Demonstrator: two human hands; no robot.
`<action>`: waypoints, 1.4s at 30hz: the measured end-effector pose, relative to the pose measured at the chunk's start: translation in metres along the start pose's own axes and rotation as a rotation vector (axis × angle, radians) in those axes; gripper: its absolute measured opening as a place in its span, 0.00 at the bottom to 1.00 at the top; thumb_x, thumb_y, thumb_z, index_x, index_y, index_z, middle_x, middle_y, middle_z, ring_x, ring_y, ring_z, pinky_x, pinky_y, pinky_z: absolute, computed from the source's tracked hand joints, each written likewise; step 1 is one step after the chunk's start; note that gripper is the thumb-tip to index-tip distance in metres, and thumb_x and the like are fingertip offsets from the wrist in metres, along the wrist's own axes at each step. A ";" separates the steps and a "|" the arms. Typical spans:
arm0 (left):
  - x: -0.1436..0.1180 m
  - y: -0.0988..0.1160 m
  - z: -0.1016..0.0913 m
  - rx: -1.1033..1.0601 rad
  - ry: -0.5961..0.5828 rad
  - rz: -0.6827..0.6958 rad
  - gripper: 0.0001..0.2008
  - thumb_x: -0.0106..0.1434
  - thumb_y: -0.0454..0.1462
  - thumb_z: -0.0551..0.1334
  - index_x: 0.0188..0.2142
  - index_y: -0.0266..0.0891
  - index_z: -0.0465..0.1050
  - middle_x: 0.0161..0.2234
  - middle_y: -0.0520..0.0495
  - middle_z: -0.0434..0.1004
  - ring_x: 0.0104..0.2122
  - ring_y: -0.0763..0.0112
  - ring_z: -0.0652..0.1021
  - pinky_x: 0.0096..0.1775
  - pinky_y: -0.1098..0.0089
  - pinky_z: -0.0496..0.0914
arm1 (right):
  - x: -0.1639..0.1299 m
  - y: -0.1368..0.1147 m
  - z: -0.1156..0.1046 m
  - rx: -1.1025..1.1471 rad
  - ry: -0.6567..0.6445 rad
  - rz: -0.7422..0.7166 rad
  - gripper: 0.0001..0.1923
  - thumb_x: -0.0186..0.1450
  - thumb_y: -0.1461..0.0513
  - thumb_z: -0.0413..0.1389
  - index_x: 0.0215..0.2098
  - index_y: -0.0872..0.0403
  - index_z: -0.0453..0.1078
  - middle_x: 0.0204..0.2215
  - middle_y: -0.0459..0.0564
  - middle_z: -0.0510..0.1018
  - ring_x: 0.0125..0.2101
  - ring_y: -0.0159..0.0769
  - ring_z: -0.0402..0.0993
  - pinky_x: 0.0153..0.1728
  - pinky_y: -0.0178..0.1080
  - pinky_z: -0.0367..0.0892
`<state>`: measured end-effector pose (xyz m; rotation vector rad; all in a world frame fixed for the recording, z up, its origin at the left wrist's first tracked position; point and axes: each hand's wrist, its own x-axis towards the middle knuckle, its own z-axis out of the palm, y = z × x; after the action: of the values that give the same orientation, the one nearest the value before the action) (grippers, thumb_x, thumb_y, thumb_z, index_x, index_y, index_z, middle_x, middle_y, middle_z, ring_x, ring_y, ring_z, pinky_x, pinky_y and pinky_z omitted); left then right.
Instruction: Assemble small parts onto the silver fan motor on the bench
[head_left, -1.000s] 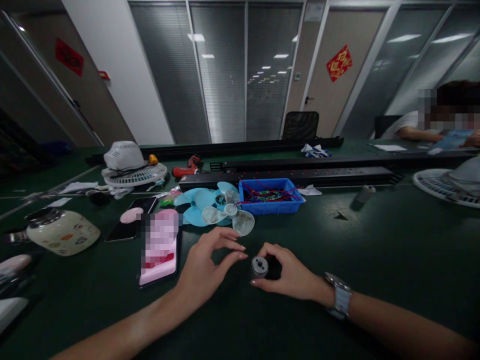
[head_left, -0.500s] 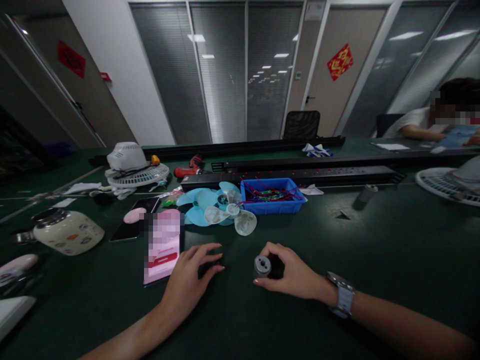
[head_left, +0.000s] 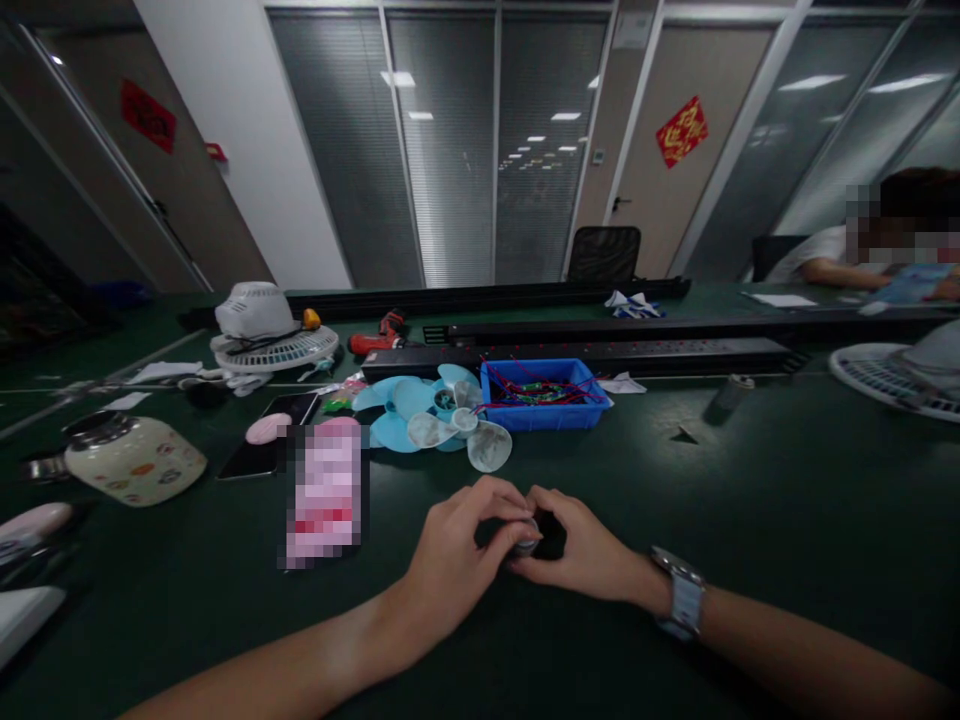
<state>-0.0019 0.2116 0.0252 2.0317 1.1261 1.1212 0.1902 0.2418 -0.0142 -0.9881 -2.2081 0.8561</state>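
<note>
My right hand (head_left: 585,545) is curved into a loose C, thumb below and index finger above, with a small metal cylinder (head_left: 527,548) held upright between them. A dark gap shows between the cylinder and my palm, so only the finger ends do the holding. My left hand (head_left: 457,535) meets it from the other side, fingers bent and drawn in close to the thumb, which lies across the cylinder's top. The left fingertips cover most of that end, and I cannot tell whether they pinch something small there or only touch the rim.

A watch (head_left: 684,595) with a pale strap circles my right wrist. Under both hands is the dark green table (head_left: 600,660). Just beyond lie the blue fan blades (head_left: 405,400), with a greyish blade (head_left: 491,445) overlapping them, and beside these a blue bin (head_left: 547,412) full of wires. To my left is a pink-screened phone (head_left: 322,500), then a cream jug (head_left: 139,460) on its side. Well off to my right stands another cylinder (head_left: 731,395). Farther back are a red drill (head_left: 375,342) and a white fan (head_left: 255,312).
</note>
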 end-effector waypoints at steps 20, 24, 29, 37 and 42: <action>0.006 0.004 -0.009 0.040 -0.141 -0.046 0.17 0.63 0.29 0.64 0.50 0.46 0.71 0.46 0.50 0.82 0.48 0.62 0.79 0.51 0.61 0.70 | 0.000 0.002 0.001 0.058 -0.003 -0.031 0.17 0.57 0.58 0.67 0.40 0.52 0.68 0.37 0.46 0.76 0.37 0.39 0.73 0.38 0.41 0.66; 0.005 -0.001 -0.001 0.046 -0.005 -0.048 0.11 0.57 0.32 0.70 0.39 0.43 0.74 0.40 0.51 0.82 0.43 0.61 0.81 0.47 0.62 0.72 | 0.000 0.002 0.002 0.039 -0.003 -0.013 0.15 0.57 0.58 0.67 0.37 0.52 0.67 0.33 0.44 0.74 0.34 0.38 0.71 0.36 0.39 0.64; 0.005 -0.002 0.000 -0.060 0.092 -0.076 0.10 0.55 0.33 0.72 0.33 0.39 0.73 0.37 0.49 0.82 0.37 0.65 0.83 0.41 0.67 0.74 | 0.000 0.002 0.000 0.032 -0.017 -0.003 0.16 0.57 0.56 0.67 0.36 0.52 0.67 0.32 0.43 0.73 0.33 0.37 0.70 0.34 0.38 0.63; -0.010 -0.023 -0.043 0.020 0.105 -0.177 0.11 0.60 0.33 0.68 0.41 0.42 0.70 0.40 0.51 0.81 0.40 0.64 0.83 0.43 0.65 0.76 | 0.001 -0.004 -0.005 0.070 -0.061 0.051 0.16 0.58 0.55 0.67 0.37 0.52 0.67 0.34 0.44 0.76 0.35 0.38 0.71 0.35 0.38 0.64; -0.029 -0.051 -0.053 0.187 0.053 -0.241 0.12 0.61 0.35 0.67 0.43 0.42 0.69 0.41 0.49 0.82 0.43 0.60 0.83 0.46 0.58 0.76 | 0.001 -0.008 -0.006 0.093 -0.069 0.061 0.16 0.57 0.55 0.68 0.36 0.52 0.68 0.35 0.45 0.76 0.36 0.38 0.71 0.36 0.39 0.65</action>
<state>-0.0772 0.2153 0.0002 1.9460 1.5070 0.9845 0.1904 0.2403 -0.0045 -0.9993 -2.1828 1.0255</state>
